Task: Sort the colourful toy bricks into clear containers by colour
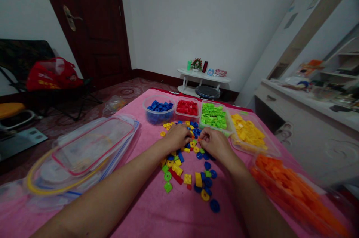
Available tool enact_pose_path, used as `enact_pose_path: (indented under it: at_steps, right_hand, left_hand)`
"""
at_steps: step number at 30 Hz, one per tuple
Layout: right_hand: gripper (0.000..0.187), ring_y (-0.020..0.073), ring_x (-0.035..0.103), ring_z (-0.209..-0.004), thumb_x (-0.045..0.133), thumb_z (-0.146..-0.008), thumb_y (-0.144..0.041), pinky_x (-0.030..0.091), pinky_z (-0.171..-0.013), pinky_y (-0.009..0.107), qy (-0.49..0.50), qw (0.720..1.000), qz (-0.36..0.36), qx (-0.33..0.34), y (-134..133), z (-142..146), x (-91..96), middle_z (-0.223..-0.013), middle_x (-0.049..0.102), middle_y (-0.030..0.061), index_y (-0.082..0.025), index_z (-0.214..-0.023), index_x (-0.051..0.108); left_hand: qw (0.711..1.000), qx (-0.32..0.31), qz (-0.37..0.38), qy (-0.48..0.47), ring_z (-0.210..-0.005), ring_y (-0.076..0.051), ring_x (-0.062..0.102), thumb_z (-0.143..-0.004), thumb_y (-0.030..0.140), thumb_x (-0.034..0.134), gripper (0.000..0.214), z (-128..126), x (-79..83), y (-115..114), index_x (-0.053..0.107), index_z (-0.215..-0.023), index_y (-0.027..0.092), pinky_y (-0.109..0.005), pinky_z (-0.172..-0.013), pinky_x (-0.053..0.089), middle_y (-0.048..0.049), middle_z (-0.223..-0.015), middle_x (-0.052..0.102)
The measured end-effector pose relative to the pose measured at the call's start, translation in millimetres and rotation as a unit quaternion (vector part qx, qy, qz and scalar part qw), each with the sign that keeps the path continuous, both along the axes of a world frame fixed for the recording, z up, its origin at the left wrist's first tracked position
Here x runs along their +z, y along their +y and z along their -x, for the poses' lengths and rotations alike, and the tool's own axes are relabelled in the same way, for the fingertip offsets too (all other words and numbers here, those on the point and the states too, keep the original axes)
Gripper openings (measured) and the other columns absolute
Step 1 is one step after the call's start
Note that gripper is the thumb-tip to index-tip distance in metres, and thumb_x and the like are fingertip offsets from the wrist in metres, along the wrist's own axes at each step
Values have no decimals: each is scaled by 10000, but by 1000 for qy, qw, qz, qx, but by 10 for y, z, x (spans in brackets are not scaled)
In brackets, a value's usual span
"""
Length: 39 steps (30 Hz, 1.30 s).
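The right hand (209, 141) pinches a small orange block (199, 139) over the mixed blocks (187, 179) on the tabletop (176, 212). Left hand (179, 137): fingers curled, grip cannot be told. Grasp single blocks by opposite sides; keep wrists clear.

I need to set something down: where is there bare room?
Pink cloth lies bare between the left forearm and right forearm, nearer than the loose pieces; another patch lies between the lids and left forearm. Crowded: around left hand and right hand, up to the tubs.
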State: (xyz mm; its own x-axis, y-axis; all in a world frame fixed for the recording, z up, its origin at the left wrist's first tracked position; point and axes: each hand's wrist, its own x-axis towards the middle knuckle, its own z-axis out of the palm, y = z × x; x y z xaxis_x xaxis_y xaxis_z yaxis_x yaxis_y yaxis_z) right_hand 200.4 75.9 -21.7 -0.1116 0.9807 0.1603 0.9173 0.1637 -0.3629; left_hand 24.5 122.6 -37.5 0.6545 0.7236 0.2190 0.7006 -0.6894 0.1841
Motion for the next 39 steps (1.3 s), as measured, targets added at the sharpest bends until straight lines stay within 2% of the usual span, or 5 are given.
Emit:
enact_pose_path:
  at_steps: [12, 19, 27, 33, 39]
  right_hand:
    - [233, 136, 573, -613, 526, -692, -176, 439, -576, 239, 221, 973, -44, 49, -51, 144, 150, -689, 638, 18, -150, -866, 679]
    - [244, 151, 599, -661, 657, -648, -287, 493, -622, 269, 407, 911, -67, -12, -95, 172, 275, -732, 635, 38, -142, -841, 626]
    - [289, 175, 612, -712, 655, -674, -308, 499, -659, 301, 380, 921, -86, -2, -97, 184, 240, -839, 685, 82, -135, -905, 666]
    - [160, 139, 587, -630, 579, -738, -269, 434, -572, 240, 293, 954, -47, 47, -204, 297, 288, -734, 676, 33, -160, -807, 674]
    - [225, 159, 593, -621, 774, -556, -403, 365, -550, 235, -88, 970, 161, 158, -577, 703, 332, -620, 655, 5, -220, -628, 665]
  left_hand:
    - [954, 36, 136, -264, -699, -175, 583, -616, 179, 625, 110, -24, 84, -7, 676, -708, 147, -269, -650, 440, -53, -728, 648]
    - [644, 28, 557, -524, -574, -99, 615, -653, 127, 592, 106, -65, 188, -63, 581, -758, 125, -189, -567, 481, -45, -696, 649]
    - [436, -13, 721, -538, -661, -192, 678, -845, 300, 456, 261, -56, 225, -64, 563, -924, 76, -240, -563, 542, -117, -759, 651]
    - [461, 37, 685, -563, -397, -57, 499, -900, 245, 405, 239, 43, 315, 21, 562, -820, 83, -105, -320, 343, -40, -605, 576]
    - [501, 76, 624, -595, -343, -27, 390, -869, 210, 436, 189, 169, 372, 102, 544, -747, 114, -98, -273, 217, 11, -579, 502]
